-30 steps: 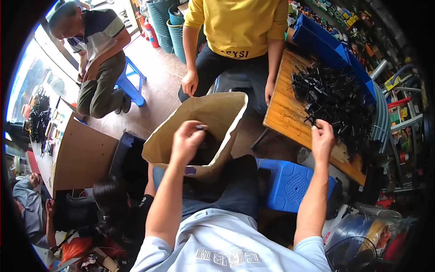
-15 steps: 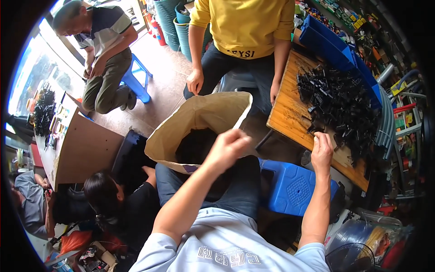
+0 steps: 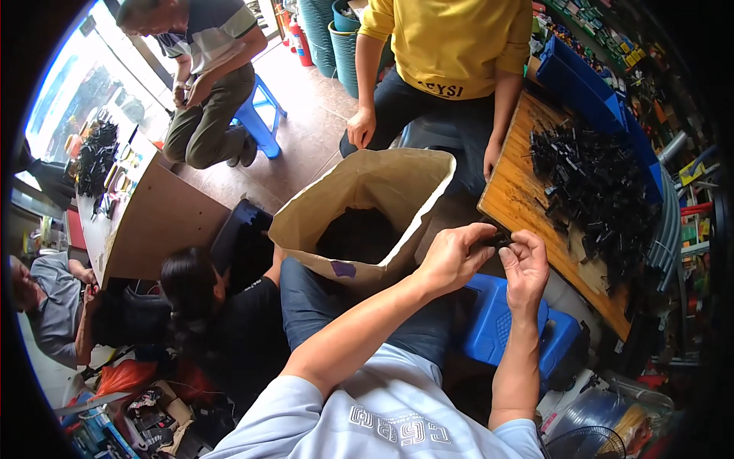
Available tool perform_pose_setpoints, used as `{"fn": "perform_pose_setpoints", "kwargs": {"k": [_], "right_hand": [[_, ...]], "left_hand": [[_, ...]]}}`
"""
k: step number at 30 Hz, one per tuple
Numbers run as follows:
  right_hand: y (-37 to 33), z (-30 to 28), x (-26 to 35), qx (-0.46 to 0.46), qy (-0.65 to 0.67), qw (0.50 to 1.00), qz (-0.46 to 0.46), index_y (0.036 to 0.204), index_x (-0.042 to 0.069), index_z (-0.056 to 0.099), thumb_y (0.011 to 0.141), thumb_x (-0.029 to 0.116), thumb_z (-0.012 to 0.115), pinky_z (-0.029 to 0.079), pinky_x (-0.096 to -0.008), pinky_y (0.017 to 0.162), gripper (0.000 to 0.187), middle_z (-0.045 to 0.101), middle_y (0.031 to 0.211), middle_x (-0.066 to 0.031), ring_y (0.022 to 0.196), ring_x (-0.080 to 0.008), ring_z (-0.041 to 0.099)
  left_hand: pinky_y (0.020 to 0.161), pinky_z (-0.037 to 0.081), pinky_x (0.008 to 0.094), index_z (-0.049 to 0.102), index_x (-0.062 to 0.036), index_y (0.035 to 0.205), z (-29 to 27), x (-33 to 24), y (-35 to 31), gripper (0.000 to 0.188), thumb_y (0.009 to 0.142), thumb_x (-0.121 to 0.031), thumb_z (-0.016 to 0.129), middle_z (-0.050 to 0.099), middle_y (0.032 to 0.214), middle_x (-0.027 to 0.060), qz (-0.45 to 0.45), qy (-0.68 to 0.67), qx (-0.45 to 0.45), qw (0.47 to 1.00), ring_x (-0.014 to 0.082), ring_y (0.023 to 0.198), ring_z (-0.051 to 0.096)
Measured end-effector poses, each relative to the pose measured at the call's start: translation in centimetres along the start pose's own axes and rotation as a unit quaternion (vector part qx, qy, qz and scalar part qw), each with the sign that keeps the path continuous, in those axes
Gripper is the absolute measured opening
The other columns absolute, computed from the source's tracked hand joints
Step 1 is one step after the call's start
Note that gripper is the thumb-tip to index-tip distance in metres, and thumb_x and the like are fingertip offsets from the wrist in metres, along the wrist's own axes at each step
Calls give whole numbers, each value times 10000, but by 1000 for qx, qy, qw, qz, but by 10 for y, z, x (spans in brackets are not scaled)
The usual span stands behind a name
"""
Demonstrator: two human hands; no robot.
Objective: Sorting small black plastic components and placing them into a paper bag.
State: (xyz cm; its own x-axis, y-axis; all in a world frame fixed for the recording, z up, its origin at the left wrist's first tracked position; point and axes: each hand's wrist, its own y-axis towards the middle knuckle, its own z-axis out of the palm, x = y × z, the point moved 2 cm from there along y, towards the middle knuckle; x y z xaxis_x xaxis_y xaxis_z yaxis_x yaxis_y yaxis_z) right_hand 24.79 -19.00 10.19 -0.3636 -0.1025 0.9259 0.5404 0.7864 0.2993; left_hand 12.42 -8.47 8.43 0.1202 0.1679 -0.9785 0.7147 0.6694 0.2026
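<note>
My left hand (image 3: 457, 256) and my right hand (image 3: 526, 265) meet just off the near edge of a wooden board (image 3: 520, 200). Between their fingertips sits a small black plastic part (image 3: 498, 242), which both hands pinch. A heap of similar black parts (image 3: 592, 191) covers the far side of the board. To the left of my hands stands an open brown paper sack (image 3: 375, 200) with dark parts inside it. Below my hands is a blue plastic stool (image 3: 501, 325).
A person in a yellow shirt (image 3: 451, 46) sits across the sack, hands on knees. Another person (image 3: 202, 69) crouches by a blue stool at the upper left. A dark-haired person (image 3: 199, 302) bends low beside my left leg. Blue bins (image 3: 589, 80) line the right.
My left hand has come out of the sack and swung right to join my right hand, which has drawn back from the pile toward the board's near edge.
</note>
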Motion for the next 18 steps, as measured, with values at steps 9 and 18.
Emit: {"fn": "perform_pose_setpoints", "kwargs": {"k": [9,18], "right_hand": [[-1,27,-4,99,191,971,101,1005,-3,587,912,36,565,478,-218,675,103,585,870,-28,723,-75,546],[1,46,-18,108,166,974,112,933,15,560,879,58,559,416,-208,607,69,564,939,-32,670,-64,464]], "left_hand": [[616,524,308,545,14,855,-7,9,-18,134,880,-83,633,636,768,131,41,7,-51,998,176,704,666],[619,505,328,552,-7,884,-26,1,-30,111,856,-73,636,617,774,159,61,109,-89,988,271,715,655]]}}
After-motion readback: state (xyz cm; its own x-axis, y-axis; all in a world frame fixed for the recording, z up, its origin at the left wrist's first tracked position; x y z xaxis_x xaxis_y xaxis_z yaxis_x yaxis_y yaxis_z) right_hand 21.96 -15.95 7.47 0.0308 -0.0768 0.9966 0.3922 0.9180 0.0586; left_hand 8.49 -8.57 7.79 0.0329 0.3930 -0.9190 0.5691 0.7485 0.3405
